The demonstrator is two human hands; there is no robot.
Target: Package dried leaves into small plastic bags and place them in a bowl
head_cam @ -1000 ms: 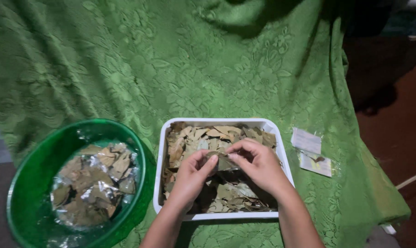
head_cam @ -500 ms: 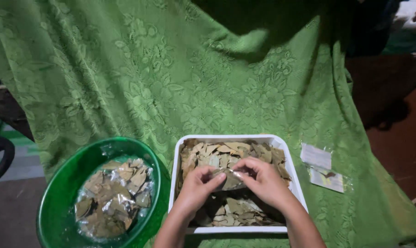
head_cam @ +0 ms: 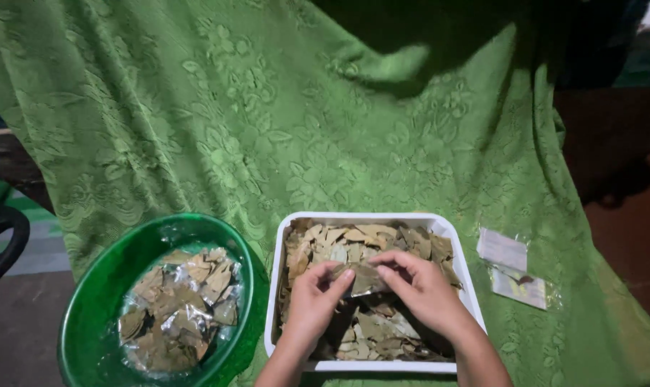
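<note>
Over a white tray (head_cam: 273,287) of dried leaves, the left hand (head_cam: 312,299) and right hand (head_cam: 419,288) pinch one small clear packet (head_cam: 365,279) between them, seemingly leaf-filled. A green basin (head_cam: 88,315) alongside collects finished packets.

Two bare forearms entering from the bottom edge, no sleeves in view, left hand (head_cam: 312,301) and right hand (head_cam: 424,292) ungloved, no rings or watch visible
</note>
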